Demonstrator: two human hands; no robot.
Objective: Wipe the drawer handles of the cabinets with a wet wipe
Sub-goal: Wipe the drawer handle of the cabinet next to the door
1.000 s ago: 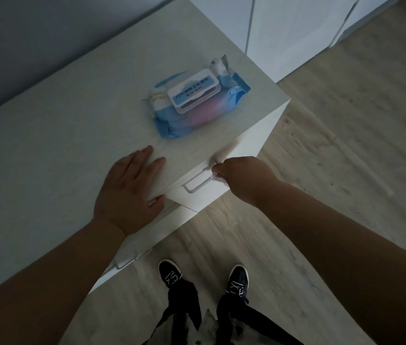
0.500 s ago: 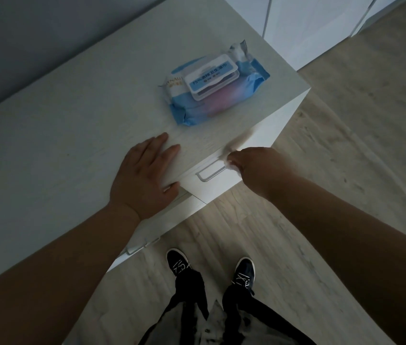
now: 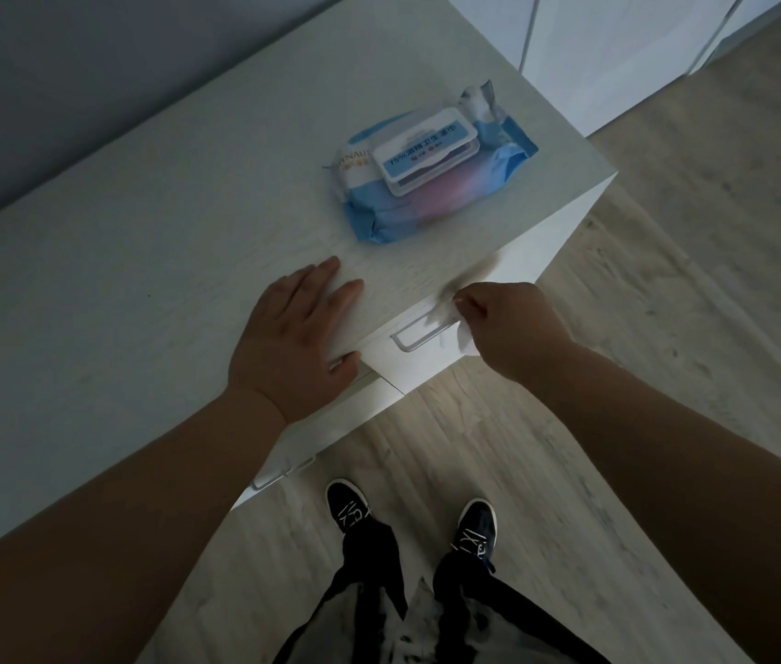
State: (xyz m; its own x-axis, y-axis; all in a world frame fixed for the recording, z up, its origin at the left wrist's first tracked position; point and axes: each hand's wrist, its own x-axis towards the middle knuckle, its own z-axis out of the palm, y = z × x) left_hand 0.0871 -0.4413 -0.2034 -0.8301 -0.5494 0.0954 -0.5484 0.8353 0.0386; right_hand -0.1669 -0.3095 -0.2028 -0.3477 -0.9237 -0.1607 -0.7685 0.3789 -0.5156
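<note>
A white wet wipe (image 3: 466,338) is pinched in my right hand (image 3: 506,325) and held against the right end of the top drawer's metal handle (image 3: 411,336). That drawer front (image 3: 419,369) juts out a little from the cabinet. My left hand (image 3: 300,340) rests flat on the cabinet top (image 3: 139,261), fingers straight, thumb over the front edge. A second handle (image 3: 278,476) shows lower down, partly hidden by my left forearm.
A blue and white pack of wet wipes (image 3: 431,162) lies on the cabinet top near its right corner, lid closed. White cupboard doors (image 3: 618,55) stand behind. Wooden floor (image 3: 666,280) spreads to the right; my two dark shoes (image 3: 407,515) stand below the cabinet.
My right hand has stayed at the handle's right end, and a corner of the wipe now shows below its fingers. The left hand has not moved on the cabinet top.
</note>
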